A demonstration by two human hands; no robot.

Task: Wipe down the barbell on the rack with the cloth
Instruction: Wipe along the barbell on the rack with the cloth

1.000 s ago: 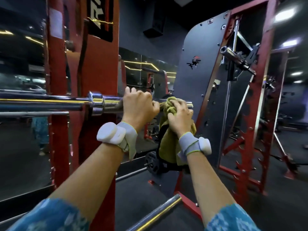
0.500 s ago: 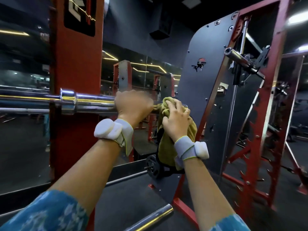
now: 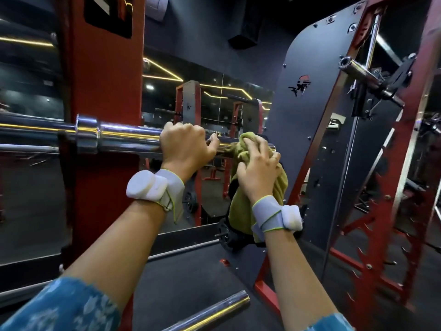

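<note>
The right hand (image 3: 256, 169) has spread its fingers (image 3: 262, 146) over the cloth (image 3: 239, 206) on the barbell (image 3: 128, 137).

A single wide-angle camera, worn on the head, faces forward and slightly down along both forearms. It sits close: the left hand (image 3: 188, 144) gripping the barbell (image 3: 128, 137) lies near the frame's middle, and the right hand (image 3: 259, 168) holds the cloth (image 3: 241, 206) just right of that grip. Left of the grip rises the red rack upright (image 3: 105, 80) — well right of it, the dark panel (image 3: 298, 130) leans with the lens.
</note>
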